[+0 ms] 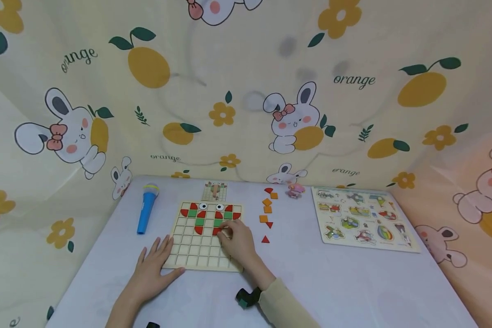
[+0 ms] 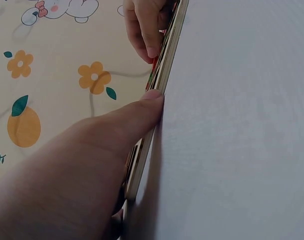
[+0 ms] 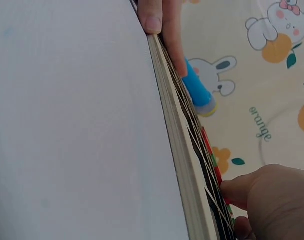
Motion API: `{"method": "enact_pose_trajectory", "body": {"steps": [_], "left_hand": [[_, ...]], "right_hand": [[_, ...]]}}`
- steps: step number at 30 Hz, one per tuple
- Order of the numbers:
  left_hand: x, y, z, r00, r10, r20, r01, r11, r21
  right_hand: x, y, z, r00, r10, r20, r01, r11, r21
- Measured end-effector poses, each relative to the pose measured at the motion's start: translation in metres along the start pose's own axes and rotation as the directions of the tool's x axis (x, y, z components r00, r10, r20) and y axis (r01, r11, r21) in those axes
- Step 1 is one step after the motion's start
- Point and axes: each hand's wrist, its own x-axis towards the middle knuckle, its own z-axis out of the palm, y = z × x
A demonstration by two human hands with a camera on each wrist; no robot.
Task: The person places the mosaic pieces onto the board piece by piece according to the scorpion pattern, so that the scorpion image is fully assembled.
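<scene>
A square wooden grid board [image 1: 191, 260] lies on the table, its upper cells holding red and green pieces and two eye discs [image 1: 203, 207]. My left hand [image 1: 151, 272] rests at the board's lower left corner with fingers spread, the thumb along its front edge. In the left wrist view the thumb [image 2: 124, 120] lies against that edge. My right hand [image 1: 238, 242] is over the board's right half. Its thumb and forefinger pinch a red piece [image 1: 216, 231] just below a green square [image 1: 218, 222]; the hand partly hides this piece.
Right of the board lie loose orange squares [image 1: 268, 209] and red pieces [image 1: 265, 239]. A patterned card [image 1: 215, 191] lies behind the board. A blue toy microphone [image 1: 146, 209] is at left. A small pink toy [image 1: 295, 191] and a picture puzzle board [image 1: 369, 247] are at right.
</scene>
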Motion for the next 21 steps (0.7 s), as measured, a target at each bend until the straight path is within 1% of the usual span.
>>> {"method": "enact_pose_trajectory", "body": {"steps": [6, 12, 16, 21], "left_hand": [[-0.0008, 0.0001, -0.0015, 1.000, 0.001, -0.001, -0.001, 1.000, 0.000], [0.0014, -0.0007, -0.0024, 1.000, 0.011, -0.014, -0.010, 1.000, 0.015], [0.0022, -0.0013, -0.0012, 1.000, 0.007, -0.006, -0.007, 1.000, 0.018], [0.0024, -0.0020, 0.0017, 1.000, -0.001, 0.003, 0.001, 1.000, 0.016]], "right_hand": [[-0.0008, -0.0044, 0.0030, 1.000, 0.007, 0.018, -0.007, 1.000, -0.028], [0.0008, -0.0074, 0.0034, 1.000, -0.013, -0.023, 0.012, 0.999, -0.046], [0.0004, -0.0063, 0.0036, 1.000, -0.011, -0.025, 0.010, 0.998, -0.062], [-0.0009, -0.0032, 0.0033, 0.999, 0.026, -0.028, -0.027, 0.999, -0.018]]}}
